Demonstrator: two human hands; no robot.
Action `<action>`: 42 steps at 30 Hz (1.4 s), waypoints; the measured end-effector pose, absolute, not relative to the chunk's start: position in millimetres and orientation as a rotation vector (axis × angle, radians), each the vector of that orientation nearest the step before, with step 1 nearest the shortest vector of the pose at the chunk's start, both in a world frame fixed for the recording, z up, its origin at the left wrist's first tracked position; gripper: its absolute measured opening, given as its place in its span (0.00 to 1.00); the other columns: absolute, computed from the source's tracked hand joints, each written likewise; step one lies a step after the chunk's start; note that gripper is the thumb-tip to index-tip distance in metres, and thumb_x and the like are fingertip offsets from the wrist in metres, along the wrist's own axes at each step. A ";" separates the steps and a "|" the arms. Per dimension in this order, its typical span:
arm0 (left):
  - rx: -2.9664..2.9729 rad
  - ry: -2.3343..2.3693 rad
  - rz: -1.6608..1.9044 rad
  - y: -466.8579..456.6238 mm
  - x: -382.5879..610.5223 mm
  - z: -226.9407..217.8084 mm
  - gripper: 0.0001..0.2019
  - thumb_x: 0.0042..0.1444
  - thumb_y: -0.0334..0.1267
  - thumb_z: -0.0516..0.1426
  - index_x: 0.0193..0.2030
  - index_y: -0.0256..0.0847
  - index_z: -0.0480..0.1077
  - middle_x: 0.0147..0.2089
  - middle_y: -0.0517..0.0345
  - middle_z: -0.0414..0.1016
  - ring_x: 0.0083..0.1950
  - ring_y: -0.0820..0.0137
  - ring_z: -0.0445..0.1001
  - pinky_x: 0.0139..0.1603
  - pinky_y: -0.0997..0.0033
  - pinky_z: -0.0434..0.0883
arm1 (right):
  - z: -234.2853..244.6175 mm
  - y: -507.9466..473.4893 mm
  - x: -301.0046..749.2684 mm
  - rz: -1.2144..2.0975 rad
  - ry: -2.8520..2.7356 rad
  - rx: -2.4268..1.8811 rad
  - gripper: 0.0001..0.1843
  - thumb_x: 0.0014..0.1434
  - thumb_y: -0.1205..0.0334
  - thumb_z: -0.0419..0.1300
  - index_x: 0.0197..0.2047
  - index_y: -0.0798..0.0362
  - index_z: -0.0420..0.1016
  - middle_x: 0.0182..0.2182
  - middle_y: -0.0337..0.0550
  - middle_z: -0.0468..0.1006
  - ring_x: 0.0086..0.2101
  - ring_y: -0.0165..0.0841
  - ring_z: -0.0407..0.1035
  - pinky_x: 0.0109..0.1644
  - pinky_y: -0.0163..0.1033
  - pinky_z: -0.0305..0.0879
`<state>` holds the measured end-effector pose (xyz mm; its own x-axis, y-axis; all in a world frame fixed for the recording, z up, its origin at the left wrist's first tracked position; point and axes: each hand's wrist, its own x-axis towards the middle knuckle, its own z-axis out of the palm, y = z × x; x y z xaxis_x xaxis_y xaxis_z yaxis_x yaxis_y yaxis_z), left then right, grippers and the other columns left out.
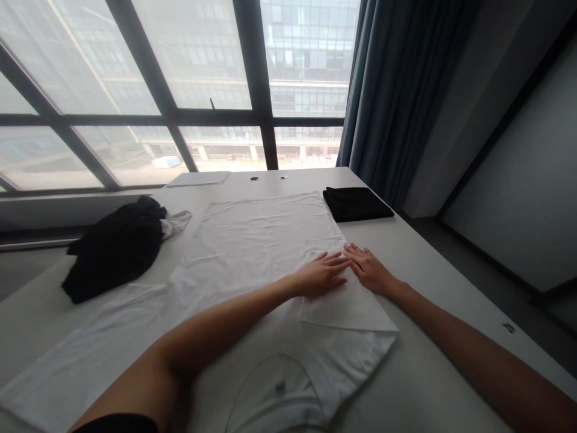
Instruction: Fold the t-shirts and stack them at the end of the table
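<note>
A white T-shirt (265, 231) lies spread on the table, its neckline toward me and its hem toward the window. The right sleeve (347, 316) is folded inward over the body, while the other sleeve (90, 349) stretches out to the left. My left hand (321, 275) rests flat on the folded part, fingers extended. Beside it, my right hand (367, 269) lies flat along the shirt's right edge, with its fingertips close to those of the left. Neither hand grips anything.
A folded black cloth (358, 203) lies at the back right of the white table (433, 288). At the left is a crumpled black garment (119, 246) with a white piece beside it. White sheets (198, 178) lie near the window. A blue curtain (396, 90) hangs beyond the right edge.
</note>
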<state>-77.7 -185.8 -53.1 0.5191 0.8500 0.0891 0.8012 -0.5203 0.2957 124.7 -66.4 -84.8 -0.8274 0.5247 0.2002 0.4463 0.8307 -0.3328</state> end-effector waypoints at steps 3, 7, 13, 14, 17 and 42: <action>2.529 1.591 0.269 -179.8 -87.2 -64.3 0.34 0.71 0.57 0.43 0.76 0.38 0.47 0.78 0.44 0.43 0.78 0.52 0.39 0.73 0.42 0.44 | -85.8 -66.9 124.6 0.371 -2.731 -0.747 0.27 0.71 0.61 0.44 0.70 0.50 0.62 0.70 0.49 0.58 0.71 0.40 0.47 0.71 0.60 0.45; 2.529 1.656 0.235 -180.9 -89.3 -72.4 0.37 0.70 0.61 0.40 0.76 0.37 0.46 0.78 0.43 0.43 0.78 0.53 0.40 0.73 0.43 0.43 | -86.8 -68.1 124.8 0.214 -2.726 -0.794 0.26 0.70 0.62 0.44 0.69 0.51 0.64 0.70 0.49 0.60 0.70 0.42 0.47 0.71 0.63 0.41; 2.534 1.705 0.333 -181.7 -82.6 -68.1 0.33 0.72 0.52 0.42 0.75 0.32 0.48 0.77 0.41 0.47 0.78 0.56 0.42 0.75 0.47 0.41 | -84.7 -63.6 130.8 0.104 -2.577 -0.926 0.25 0.69 0.63 0.45 0.65 0.56 0.69 0.68 0.55 0.62 0.70 0.45 0.50 0.71 0.64 0.43; 2.558 1.663 0.353 -182.3 -81.0 -66.9 0.32 0.72 0.50 0.42 0.75 0.33 0.49 0.77 0.43 0.47 0.78 0.58 0.42 0.75 0.49 0.41 | -84.2 -62.9 131.5 0.142 -2.563 -0.906 0.26 0.69 0.63 0.45 0.66 0.56 0.68 0.68 0.55 0.62 0.70 0.45 0.50 0.71 0.63 0.45; 2.625 1.471 0.334 -185.0 -76.2 -65.1 0.33 0.72 0.52 0.43 0.76 0.35 0.46 0.78 0.46 0.44 0.78 0.59 0.39 0.76 0.50 0.40 | -83.6 -63.3 131.0 0.261 -2.590 -0.745 0.28 0.70 0.62 0.44 0.70 0.53 0.62 0.70 0.51 0.59 0.71 0.41 0.47 0.72 0.59 0.45; 2.699 0.784 0.490 -230.9 -26.6 -45.4 0.32 0.69 0.49 0.52 0.74 0.33 0.54 0.74 0.43 0.55 0.76 0.58 0.51 0.76 0.56 0.49 | -86.7 -64.6 126.0 0.353 -2.779 -0.699 0.29 0.69 0.65 0.42 0.71 0.54 0.61 0.71 0.49 0.57 0.70 0.39 0.49 0.72 0.56 0.46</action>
<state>-26.6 -230.9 -45.4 0.7944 0.5579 0.2401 0.4600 -0.8108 0.3619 126.0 -64.6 -86.7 -0.8524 0.4894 0.1839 0.4278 0.8551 -0.2928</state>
